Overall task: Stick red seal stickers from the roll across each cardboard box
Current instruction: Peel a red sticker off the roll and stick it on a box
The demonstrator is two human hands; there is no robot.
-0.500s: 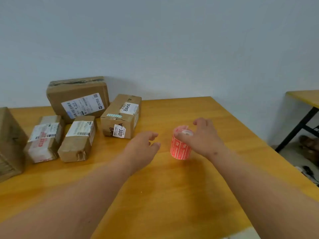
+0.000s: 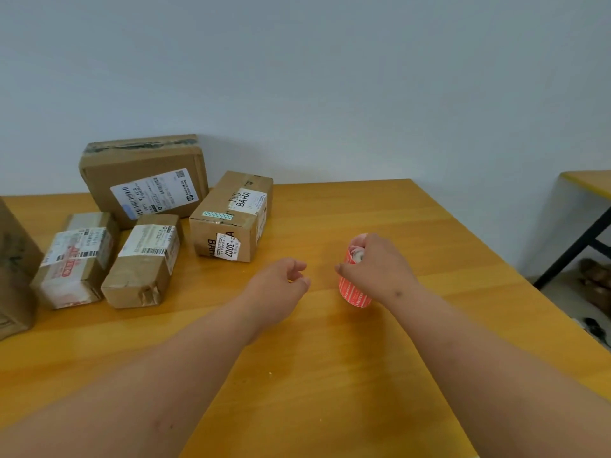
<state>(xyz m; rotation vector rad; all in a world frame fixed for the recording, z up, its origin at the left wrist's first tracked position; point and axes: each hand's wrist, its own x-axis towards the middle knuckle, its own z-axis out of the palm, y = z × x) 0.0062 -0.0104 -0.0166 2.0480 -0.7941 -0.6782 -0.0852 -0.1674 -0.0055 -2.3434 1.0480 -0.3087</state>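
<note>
While the right hand (image 2: 380, 269) closed over the top of the red sticker roll (image 2: 353, 289), fingers curled round its upper rim, the roll stood upright on the wooden table (image 2: 330, 391), its long axis vertical and its pale core just visible under the fingers. From the left hand (image 2: 281, 285) the roll lay at about three o'clock, near but not touching; that hand hovered above the table with fingers loosely curled and held nothing. The right hand was thus the one on the roll, and the left seemed best placed to peel a sticker's free end, though no loose end could be made out. At roughly ten o'clock from the roll stood the nearest cardboard box (image 2: 231, 216), whose labels read "BAHA" and "3007", with a strip of teal tape on its top. Behind it at eleven o'clock a larger box (image 2: 145, 180) leaned against the wall, its white barcode label too small to read. Farther toward nine o'clock lay two small parcels (image 2: 142, 262) side by side, each with printed labels, one showing blurred red characters. None appeared to carry a red seal yet.
</note>
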